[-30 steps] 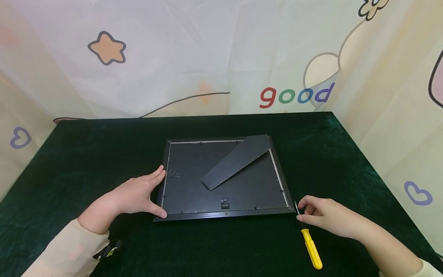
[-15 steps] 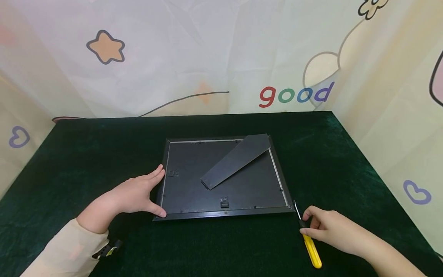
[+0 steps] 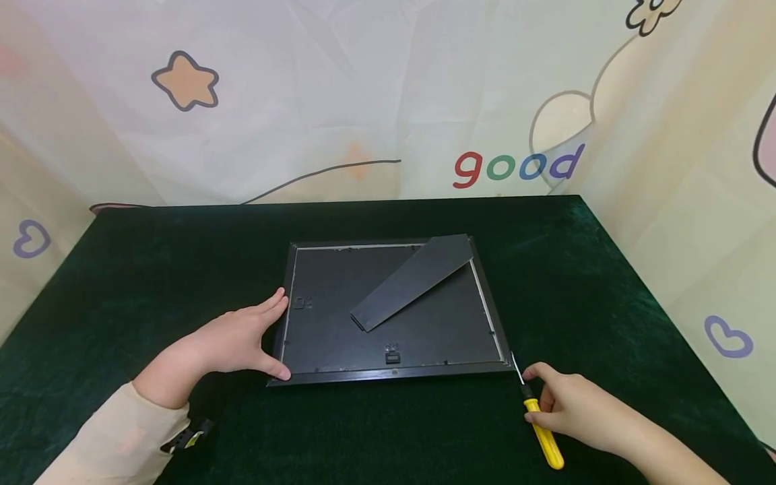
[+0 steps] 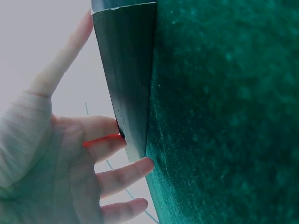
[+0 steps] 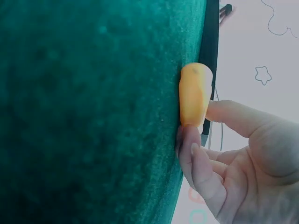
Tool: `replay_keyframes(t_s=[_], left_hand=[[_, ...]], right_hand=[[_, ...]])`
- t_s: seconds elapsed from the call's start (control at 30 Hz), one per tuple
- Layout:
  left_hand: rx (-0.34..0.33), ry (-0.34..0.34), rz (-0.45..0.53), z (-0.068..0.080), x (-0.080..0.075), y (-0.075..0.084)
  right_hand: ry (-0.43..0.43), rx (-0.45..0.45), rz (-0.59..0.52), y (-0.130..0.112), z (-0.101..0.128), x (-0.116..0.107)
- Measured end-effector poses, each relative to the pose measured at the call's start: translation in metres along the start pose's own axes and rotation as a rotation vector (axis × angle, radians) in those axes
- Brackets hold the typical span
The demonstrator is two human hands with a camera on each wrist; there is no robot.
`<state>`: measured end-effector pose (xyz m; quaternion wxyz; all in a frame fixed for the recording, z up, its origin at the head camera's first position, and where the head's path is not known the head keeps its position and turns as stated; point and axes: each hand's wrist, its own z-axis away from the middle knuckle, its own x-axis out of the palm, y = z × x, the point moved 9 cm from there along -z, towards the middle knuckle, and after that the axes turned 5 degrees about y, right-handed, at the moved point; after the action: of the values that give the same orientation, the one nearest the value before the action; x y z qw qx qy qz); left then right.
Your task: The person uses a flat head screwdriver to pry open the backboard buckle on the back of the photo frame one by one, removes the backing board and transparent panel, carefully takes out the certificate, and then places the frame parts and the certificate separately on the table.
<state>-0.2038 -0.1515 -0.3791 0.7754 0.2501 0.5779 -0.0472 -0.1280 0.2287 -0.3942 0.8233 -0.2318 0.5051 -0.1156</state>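
A black picture frame [image 3: 393, 310] lies face down near the middle of the dark green table [image 3: 121, 283], with its back panel up. On this panel a flat black stand [image 3: 413, 281] lies diagonally, from the middle of the frame toward its far right corner. A small black hanger clip [image 3: 393, 355] sits on the back panel close to the frame's near edge.

The left hand [image 3: 233, 340] rests at the frame's left edge, near the near left corner. Its fingers are mostly straight and lie against the side of the frame, and the thumb touches the near left corner. The left wrist view shows the same: fingertips [image 4: 140, 168] press on the dark edge of the frame [image 4: 126, 84], and nothing is gripped.

The right hand [image 3: 572, 407] is just beside the frame's near right corner, on the table. It pinches a screwdriver [image 3: 536, 414] with a yellow handle, with thumb and fingers curled around the upper part of the handle. The thin metal shaft points toward the frame's near right corner and its tip is very near to it; I cannot tell if it touches. In the right wrist view the yellow handle [image 5: 195, 95] lies against the green cloth, with 1 finger [image 5: 189, 149] under it and the thumb on the other side.

The 2 hands are well apart, 1 at each near corner of the frame.
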Motion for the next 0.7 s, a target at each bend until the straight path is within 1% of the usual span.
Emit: replay_keyframes(t_s=[0.13, 0.23, 0.4, 0.5, 0.6, 0.7], left_hand=[[0.002, -0.005, 0.002, 0.0, 0.001, -0.001], [0.005, -0.002, 0.006, 0.0, 0.0, 0.0], [0.012, -0.002, 0.009, 0.0, 0.0, 0.001], [0.009, -0.006, 0.014, 0.0, 0.0, 0.001], [0.003, -0.009, 0.017, 0.0, 0.0, 0.001], [-0.002, -0.01, 0.015, 0.001, 0.0, 0.0]], right_hand=[[0.0, 0.001, -0.03, 0.0, 0.001, -0.003], [0.011, 0.019, -0.059, 0.003, 0.003, -0.008], [0.06, 0.054, -0.085, 0.008, 0.004, -0.023], [0.078, 0.04, -0.133, 0.006, 0.002, -0.032], [0.084, 0.005, -0.198, 0.001, -0.002, -0.038], [0.101, -0.027, -0.219, -0.004, -0.007, -0.044]])
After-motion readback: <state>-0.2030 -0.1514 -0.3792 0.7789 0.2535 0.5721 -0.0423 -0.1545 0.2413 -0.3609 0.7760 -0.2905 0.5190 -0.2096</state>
